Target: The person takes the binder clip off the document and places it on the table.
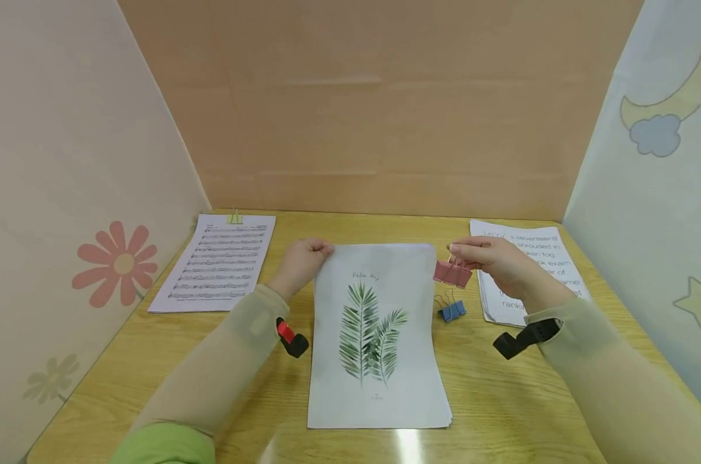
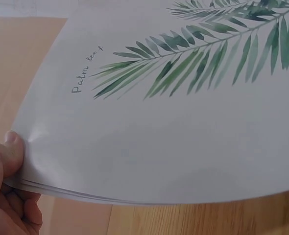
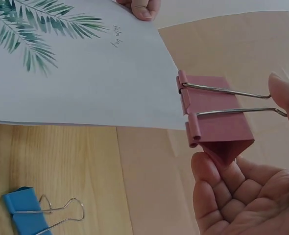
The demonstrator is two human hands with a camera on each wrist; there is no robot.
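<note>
A stack of white sheets (image 1: 379,348) printed with a green palm leaf lies at the table's middle. My left hand (image 1: 320,250) pinches its far left corner and lifts it; the thumb (image 2: 12,152) presses on top of the sheets (image 2: 159,142). My right hand (image 1: 459,252) holds a pink binder clip (image 1: 453,273) by its wire handles at the stack's far right corner. In the right wrist view the clip's (image 3: 215,117) mouth meets the paper's edge (image 3: 85,83); whether it bites the sheets is unclear.
A blue binder clip (image 1: 451,310) lies on the wooden table (image 1: 501,399) right of the stack. Sheet music (image 1: 217,264) held by a green clip (image 1: 235,219) lies far left. A stack of text pages (image 1: 536,254) lies far right. Cardboard and paper walls enclose three sides.
</note>
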